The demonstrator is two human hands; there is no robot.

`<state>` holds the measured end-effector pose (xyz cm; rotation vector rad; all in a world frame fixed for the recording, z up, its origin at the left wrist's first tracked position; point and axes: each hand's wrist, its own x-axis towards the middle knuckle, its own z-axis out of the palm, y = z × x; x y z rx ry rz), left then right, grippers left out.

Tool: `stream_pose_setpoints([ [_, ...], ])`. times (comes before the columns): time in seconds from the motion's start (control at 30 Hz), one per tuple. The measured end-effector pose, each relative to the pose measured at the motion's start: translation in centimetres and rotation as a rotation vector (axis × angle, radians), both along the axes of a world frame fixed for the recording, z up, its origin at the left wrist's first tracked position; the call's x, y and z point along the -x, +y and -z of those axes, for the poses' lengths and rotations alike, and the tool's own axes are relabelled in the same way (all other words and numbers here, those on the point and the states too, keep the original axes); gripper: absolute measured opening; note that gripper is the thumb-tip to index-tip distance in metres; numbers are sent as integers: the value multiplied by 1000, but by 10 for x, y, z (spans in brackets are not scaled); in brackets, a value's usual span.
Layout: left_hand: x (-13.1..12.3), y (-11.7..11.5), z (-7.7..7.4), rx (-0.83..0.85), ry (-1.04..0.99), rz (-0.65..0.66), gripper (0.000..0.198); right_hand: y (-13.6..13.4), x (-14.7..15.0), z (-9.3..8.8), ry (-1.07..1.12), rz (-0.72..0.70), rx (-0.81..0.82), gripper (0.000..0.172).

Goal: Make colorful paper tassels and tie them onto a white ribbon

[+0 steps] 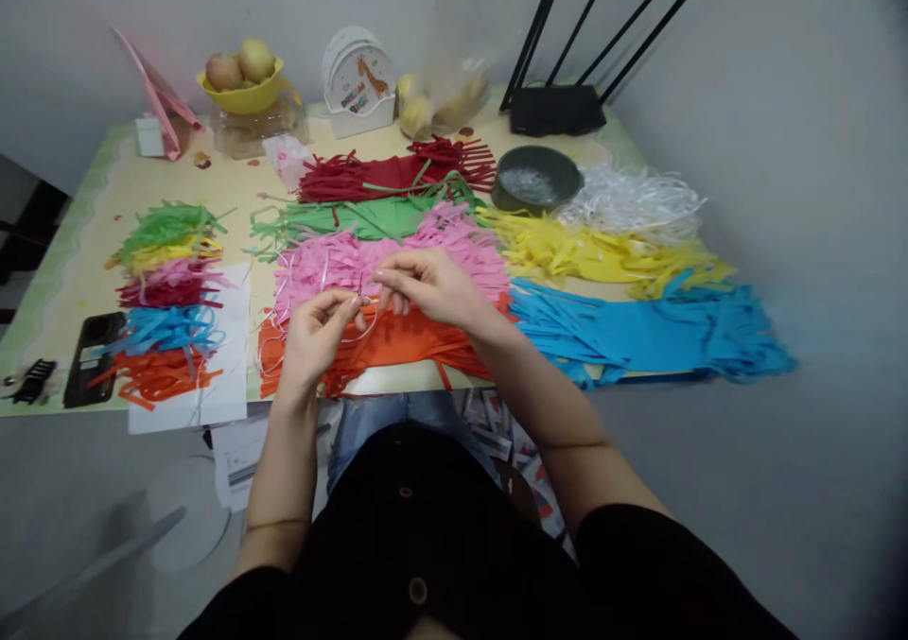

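Both hands meet above the pink fringed strips (312,267) and the orange fringed strips (397,339). My left hand (316,333) is closed, thumb and forefinger pinching a thin white string (370,326) that loops below the fingertips. A short, dark, thin piece stands up at those fingertips, too small to name. Close beside it, my right hand (429,285) has its fingers pinched together at the string's other side; its exact grip is partly hidden. Green strips (383,216) and dark red strips (369,179) lie behind.
Blue strips (645,333), yellow strips (588,250), white string (631,203) and a dark bowl (537,179) lie to the right. Small colored bundles (166,323) rest on paper at left, beside a phone (94,361). A router (557,109) and fruit bowl (245,96) stand behind.
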<state>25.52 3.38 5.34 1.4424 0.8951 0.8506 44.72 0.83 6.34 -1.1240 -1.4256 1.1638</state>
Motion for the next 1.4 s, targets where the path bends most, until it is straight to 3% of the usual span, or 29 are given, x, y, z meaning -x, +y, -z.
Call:
stream_pose_setpoints([
  [0.1, -1, -2, 4, 8, -13, -14, 32, -1, -3, -1, 0, 55, 19, 49],
  [0.23, -5, -4, 5, -2, -2, 12, 30, -7, -7, -2, -109, -45, 109, 49],
  [0.33, -6, -5, 4, -27, 16, 31, 29, -9, -12, 0, -179, -77, 53, 44],
  [0.5, -3, -5, 12, -44, 62, 26, 26, -4, -20, 11, -47, -27, -43, 53],
  [0.7, -3, -8, 18, 19, 88, 18, 25, -7, -18, 18, 57, -70, 97, 60],
  [0.83, -6, -8, 17, 25, 91, 43, 24, -11, -16, 16, 25, -162, 138, 40],
  [1.03, -9, -8, 22, 34, 91, 73, 22, -9, -17, 25, 131, -23, 92, 41],
  [1.13, -11, -9, 23, 37, 91, 83, 23, -10, -18, 30, 163, -100, 128, 51],
  [1.2, -11, -9, 23, 33, 92, 95, 24, -10, -18, 31, 205, -135, 166, 46],
  [1.4, -12, -10, 22, 41, 83, 138, 25, -10, -18, 31, 285, -102, 198, 44],
])
